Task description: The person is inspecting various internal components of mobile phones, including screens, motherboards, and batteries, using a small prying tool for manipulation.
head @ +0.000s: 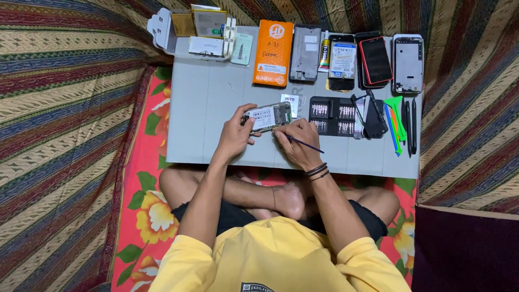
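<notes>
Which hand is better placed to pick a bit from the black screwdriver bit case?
Probably the right hand: the bit case lies just beside it, though it holds a thin tool. The left hand steadies the opened phone.

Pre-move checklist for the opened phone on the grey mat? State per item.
1. Left hand steadies the opened phone: ok.
2. Right hand holds the thin purple tool, tip at the phone's near edge: ok.
3. Exact part under the tip: cannot tell.
4. Bit set open beside the phone: ok.
5. Plastic pry tools laid out to the right: ok.
6. Loose screws on the grey mat: cannot tell.
</notes>
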